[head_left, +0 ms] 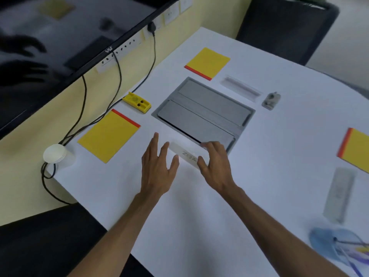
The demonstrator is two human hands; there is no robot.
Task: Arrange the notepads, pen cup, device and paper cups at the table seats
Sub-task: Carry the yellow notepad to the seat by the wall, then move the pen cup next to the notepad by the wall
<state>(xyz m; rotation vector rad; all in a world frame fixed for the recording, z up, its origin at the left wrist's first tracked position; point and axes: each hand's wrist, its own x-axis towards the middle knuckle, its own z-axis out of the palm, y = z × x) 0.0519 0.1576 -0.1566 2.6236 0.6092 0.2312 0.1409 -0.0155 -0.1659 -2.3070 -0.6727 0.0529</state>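
- The left hand (159, 162) lies spread flat low over the white bench (199, 216), fingers straight and apart, holding nothing.
- The right hand (216, 164) holds the right end of a white strip (184, 154) with writing on it, fingers curved over the far edge and thumb at the near edge.
- The strip lies between the two hands.
- A grey panel (203, 108) set in the bench sits just ahead of the right hand.
- One yellow notepad (108, 136) lies left of the left hand, a second notepad (207, 62) well ahead of both, and a third notepad (356, 150) far right of the right hand.
- The stacked paper cups (55, 154) stand far left of the left hand, at the bench corner.
- A yellow device (136, 101) lies ahead of the left hand.
- A blurred blue pen cup (327, 244) is near and right of the right forearm.
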